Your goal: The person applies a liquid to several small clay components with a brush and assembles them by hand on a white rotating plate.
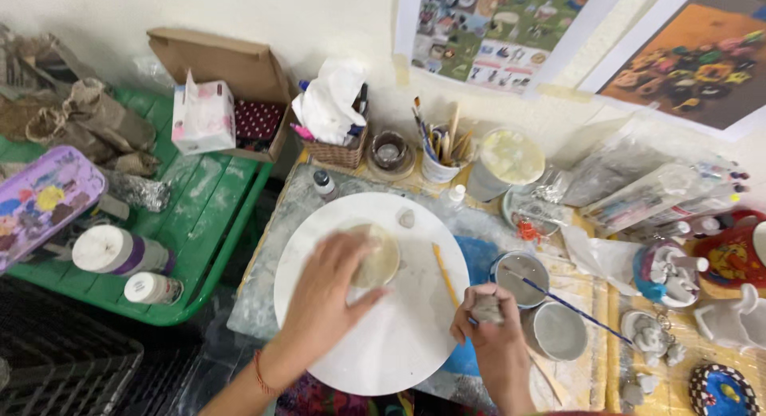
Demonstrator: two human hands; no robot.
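Left hand: spread flat over the clay bowl, fingers toward 1 o'clock.
Bowl: centre of the white disc, at 10 o'clock from the right hand.
Right hand: closed round a grey clay lump; well apart from the bowl.
Wooden stick: between the hands, long axis 11 to 5 o'clock.
Grey cups: at 3 o'clock, just beside the right hand.
Surface: dusty, crowded; green tray at 9 o'clock.

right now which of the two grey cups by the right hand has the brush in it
The upper cup, just right of the blue cloth: the blue-handled brush rests in it. The lower cup has none.
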